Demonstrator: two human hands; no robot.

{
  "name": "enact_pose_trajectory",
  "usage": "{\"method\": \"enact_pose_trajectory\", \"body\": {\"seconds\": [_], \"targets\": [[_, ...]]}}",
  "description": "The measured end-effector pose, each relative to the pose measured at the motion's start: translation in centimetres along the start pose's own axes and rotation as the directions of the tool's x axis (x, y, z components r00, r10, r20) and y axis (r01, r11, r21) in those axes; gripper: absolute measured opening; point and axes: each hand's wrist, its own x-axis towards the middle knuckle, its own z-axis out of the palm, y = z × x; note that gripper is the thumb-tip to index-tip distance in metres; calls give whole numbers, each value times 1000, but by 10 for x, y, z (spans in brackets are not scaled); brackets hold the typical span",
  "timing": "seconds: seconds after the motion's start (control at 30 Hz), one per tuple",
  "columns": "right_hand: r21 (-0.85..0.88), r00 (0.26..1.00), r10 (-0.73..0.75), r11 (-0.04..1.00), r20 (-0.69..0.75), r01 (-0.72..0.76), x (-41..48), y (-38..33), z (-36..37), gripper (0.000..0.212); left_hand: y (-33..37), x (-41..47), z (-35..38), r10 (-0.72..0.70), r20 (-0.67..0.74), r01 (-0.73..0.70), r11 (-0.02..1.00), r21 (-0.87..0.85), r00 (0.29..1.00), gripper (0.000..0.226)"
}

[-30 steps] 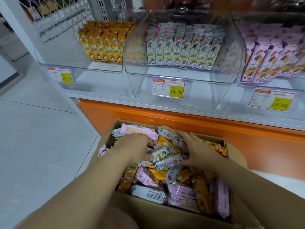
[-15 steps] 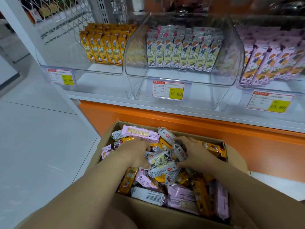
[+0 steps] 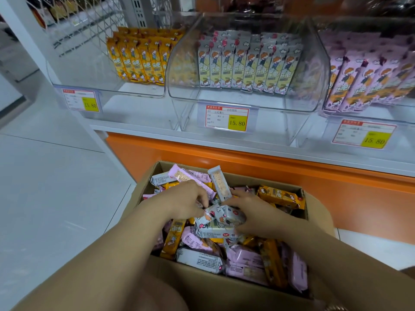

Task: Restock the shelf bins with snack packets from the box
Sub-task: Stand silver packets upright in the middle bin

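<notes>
Packets [image 3: 219, 221], grey ones, are bunching between my hands: left hand [image 3: 186, 202] is pinching one, right hand [image 3: 253, 213] is clutching several.

Left hand [image 3: 186, 202] and right hand [image 3: 254, 213] bunched grey packets [image 3: 221, 222] together.

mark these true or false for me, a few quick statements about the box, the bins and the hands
Left hand and right hand both grip a grey bundle inside the cardboard box. True.
The middle bin holds orange stock. False: it holds grey packets; orange packets stand in the left bin.
Everything in the box is one colour. False: pink packets lie mixed with orange and grey ones.
The middle price tag reads 15.80. True.
</notes>
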Motion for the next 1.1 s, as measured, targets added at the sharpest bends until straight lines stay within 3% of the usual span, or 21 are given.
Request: {"method": "enact_pose_trajectory", "body": {"seconds": [0.23, 0.3, 0.4, 0.53, 0.73, 0.97, 1.1], "targets": [[-43, 996, 11, 999, -85, -14, -11, -1, 17, 72, 5, -1, 10, -12, 129, -2, 994, 105, 992, 59], [-22, 996, 14, 1000, -84, -16, -14, -2, 24, 79, 8, -1, 14, -10, 106, -9, 985, 174, 994, 62], [32, 985, 40, 999, -167, -35, -14, -3, 31, 72, 9, 1, 16, 20, 61, -34, 971, 237, 998, 55], [137, 968, 108, 988, -228, -78, -7, 0, 31, 64, 4, 1, 9, 16, 50, -22, 990, 138, 999, 54], [184, 972, 154, 975, -178, -121, -9, 1, 24, 48, 10, -15, -10, -38, 86, 41, 998, -39, 996, 48], [99, 972, 119, 990, -200, -101, -41, -15, -16, 36, 16, -50, -29, -8, -32, 3, 984, -181, 999, 47], [23, 956, 55, 998, -287, -51, -71, -34, -50, 35, 31, -82, -44, 63, -176, -104, 967, -233, 982, 46]]}}
